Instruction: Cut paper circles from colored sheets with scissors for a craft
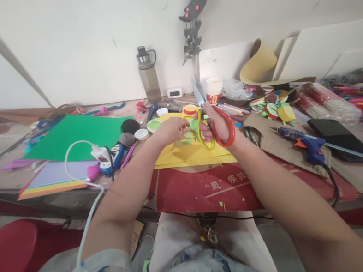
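A pair of scissors (223, 125) with one red and one yellow handle is held in my right hand (216, 123), blades pointing up and away from me. Its fingers are closed about the handles. To the left, my left hand (174, 129) hovers low over the yellow paper (194, 155), its fingers bent together at the tips. Whatever they pinch, if anything, is too small to make out. Small light green paper pieces (184, 142) lie on the yellow sheet, just below and between both hands. A round yellow-rimmed lid (190, 109) sits just beyond them.
Green sheet (79, 134), coloured paper stack (50, 178) and white charger (101, 155) with its cable are on the left. Behind stand a bottle (149, 78) and paper cup (213, 89). A glue gun (310, 146) and black phone (341, 138) lie right; red cardboard (205, 188) edges the front.
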The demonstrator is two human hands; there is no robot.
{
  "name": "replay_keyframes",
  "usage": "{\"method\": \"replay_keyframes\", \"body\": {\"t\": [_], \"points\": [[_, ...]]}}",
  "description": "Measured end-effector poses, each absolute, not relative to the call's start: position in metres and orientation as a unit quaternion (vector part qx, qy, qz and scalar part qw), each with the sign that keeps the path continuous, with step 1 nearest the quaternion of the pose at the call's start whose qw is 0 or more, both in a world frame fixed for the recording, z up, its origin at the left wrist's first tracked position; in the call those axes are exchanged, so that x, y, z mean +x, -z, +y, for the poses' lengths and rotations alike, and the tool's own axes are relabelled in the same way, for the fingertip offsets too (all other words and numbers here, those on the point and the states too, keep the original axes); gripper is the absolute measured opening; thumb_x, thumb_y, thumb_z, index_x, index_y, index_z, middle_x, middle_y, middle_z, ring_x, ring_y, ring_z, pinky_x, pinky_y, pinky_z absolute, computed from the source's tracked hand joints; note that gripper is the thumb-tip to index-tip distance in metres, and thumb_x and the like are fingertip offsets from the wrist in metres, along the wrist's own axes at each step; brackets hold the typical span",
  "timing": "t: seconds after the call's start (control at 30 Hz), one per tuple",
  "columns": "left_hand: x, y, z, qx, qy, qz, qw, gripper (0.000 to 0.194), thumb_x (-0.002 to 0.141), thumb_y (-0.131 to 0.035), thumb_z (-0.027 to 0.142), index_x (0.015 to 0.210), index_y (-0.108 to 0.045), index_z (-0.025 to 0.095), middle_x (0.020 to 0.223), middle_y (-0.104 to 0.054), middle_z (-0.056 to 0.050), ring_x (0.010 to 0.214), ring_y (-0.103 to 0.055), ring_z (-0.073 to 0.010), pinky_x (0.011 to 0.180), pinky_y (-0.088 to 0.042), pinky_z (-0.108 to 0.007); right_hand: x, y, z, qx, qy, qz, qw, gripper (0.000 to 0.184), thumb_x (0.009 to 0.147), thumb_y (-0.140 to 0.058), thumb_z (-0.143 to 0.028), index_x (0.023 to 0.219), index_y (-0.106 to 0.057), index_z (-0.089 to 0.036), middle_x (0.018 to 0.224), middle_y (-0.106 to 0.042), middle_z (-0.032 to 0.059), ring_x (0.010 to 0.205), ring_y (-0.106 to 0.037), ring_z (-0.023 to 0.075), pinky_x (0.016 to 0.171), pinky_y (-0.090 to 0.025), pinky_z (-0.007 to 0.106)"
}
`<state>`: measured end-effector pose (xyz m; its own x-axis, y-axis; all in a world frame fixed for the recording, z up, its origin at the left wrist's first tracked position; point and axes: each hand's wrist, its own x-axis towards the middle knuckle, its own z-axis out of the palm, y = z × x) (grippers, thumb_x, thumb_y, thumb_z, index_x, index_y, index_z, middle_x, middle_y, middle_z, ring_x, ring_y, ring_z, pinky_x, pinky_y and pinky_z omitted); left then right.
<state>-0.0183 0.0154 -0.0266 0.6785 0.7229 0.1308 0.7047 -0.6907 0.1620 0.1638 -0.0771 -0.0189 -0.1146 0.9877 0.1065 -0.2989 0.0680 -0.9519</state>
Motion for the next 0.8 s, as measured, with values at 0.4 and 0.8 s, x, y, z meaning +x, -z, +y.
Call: {"method": "replay_keyframes", "body": {"t": [0.4,0.8], "points": [[0.017,0.017,-0.053,0.918,0.110,0.379,-0.044,0.030,0.103,-0.053,0.014,0.111,-0.080,0.006,0.112,-0.077,-0.024,0.104,-0.077,-0.0333,0.079,-0.054,-0.037,0.166,0.024,-0.073,-0.401,-0.542,-0.484,0.559,0.065,0.080,-0.072,-0.084,0.092,-0.054,-0.023,0.056,-0.045,-0.0086,0.042,-0.040,0.0083,0.037,-0.037,0.021],[-0.005,-0.032,-0.091,0.919,-0.011,0.105,0.379,0.021,0.101,-0.066,0.036,0.095,-0.082,0.023,0.094,-0.084,-0.002,0.081,-0.075,-0.0158,0.076,-0.050,-0.026,0.182,0.021,-0.062,-0.457,-0.513,-0.418,0.594,0.063,0.083,-0.067,-0.085,0.090,-0.054,-0.024,0.055,-0.042,-0.0080,0.041,-0.036,0.0085,0.035,-0.034,0.021]]}}
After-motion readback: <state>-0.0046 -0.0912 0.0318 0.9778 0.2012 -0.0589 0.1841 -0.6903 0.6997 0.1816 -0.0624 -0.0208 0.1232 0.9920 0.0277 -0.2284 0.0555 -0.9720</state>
